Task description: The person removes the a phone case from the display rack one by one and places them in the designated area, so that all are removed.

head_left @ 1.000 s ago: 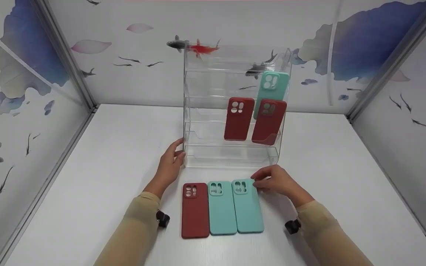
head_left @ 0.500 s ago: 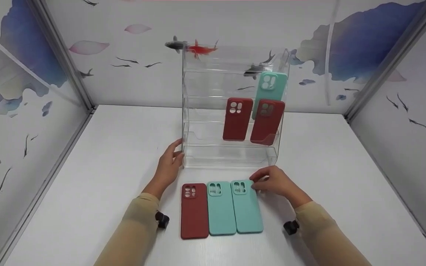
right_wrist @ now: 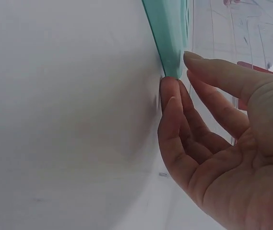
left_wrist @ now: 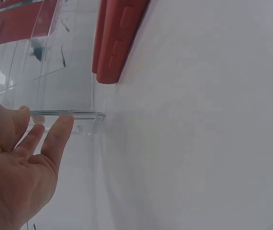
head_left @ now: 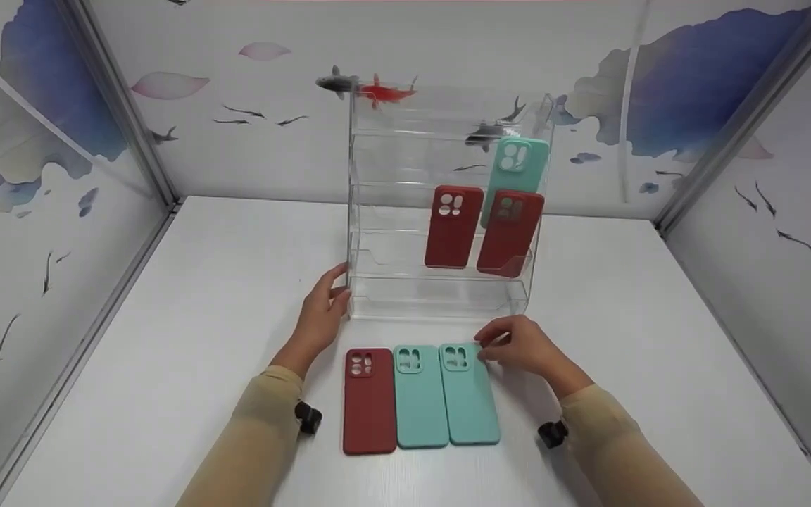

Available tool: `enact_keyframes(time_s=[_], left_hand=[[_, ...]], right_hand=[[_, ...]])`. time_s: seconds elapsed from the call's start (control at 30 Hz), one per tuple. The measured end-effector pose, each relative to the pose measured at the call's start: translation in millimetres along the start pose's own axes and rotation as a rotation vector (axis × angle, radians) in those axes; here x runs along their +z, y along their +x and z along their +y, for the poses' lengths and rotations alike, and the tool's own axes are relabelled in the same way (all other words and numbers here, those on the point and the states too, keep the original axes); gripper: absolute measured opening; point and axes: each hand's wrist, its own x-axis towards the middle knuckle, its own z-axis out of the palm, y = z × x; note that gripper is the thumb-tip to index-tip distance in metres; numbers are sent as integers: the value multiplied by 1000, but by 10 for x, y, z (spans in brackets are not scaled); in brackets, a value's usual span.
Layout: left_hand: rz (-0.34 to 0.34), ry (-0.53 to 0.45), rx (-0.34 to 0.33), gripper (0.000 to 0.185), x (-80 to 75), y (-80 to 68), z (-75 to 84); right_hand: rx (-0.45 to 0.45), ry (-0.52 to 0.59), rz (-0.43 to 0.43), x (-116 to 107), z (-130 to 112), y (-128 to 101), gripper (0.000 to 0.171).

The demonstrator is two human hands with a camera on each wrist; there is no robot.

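Note:
A clear acrylic display rack (head_left: pixel 441 303) stands on the table. My left hand (head_left: pixel 320 313) rests against its lower left side with fingers extended, and in the left wrist view the fingertips touch the rack's edge. On the table before the rack lie three phone cases side by side: a red case (head_left: pixel 369 415), a teal case (head_left: pixel 422 408) and another teal case (head_left: pixel 472 405). My right hand (head_left: pixel 522 345) is at the top right corner of the rightmost teal case. In the right wrist view its loosely bent fingertips touch that case, with the thumb close by.
Leaning in the rack's right half are a red case (head_left: pixel 453 232), another red case (head_left: pixel 511 239) and a teal case (head_left: pixel 529 158) partly behind it. Printed wall panels (head_left: pixel 236 162) enclose the white table (head_left: pixel 201 282) on the back and both sides.

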Motion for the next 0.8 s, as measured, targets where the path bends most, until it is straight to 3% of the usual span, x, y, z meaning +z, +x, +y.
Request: enact_keyframes(time_s=[0.23,0.43,0.6,0.8], left_hand=[[0,5,-37,52,16,-21,8],[2,-10,-36,51,2,-22,10],[1,-7,-34,51,9,-20,2],[0,-17,-32,52,11,-3,25]], right_hand=[[-91,-6,19,-122,-44,-22,22],[-157,-9,96,-314,-201,-41,20],[-207,1,234,-582,-350,-11,17],[-207,33,423,-903,-512,57,25]])
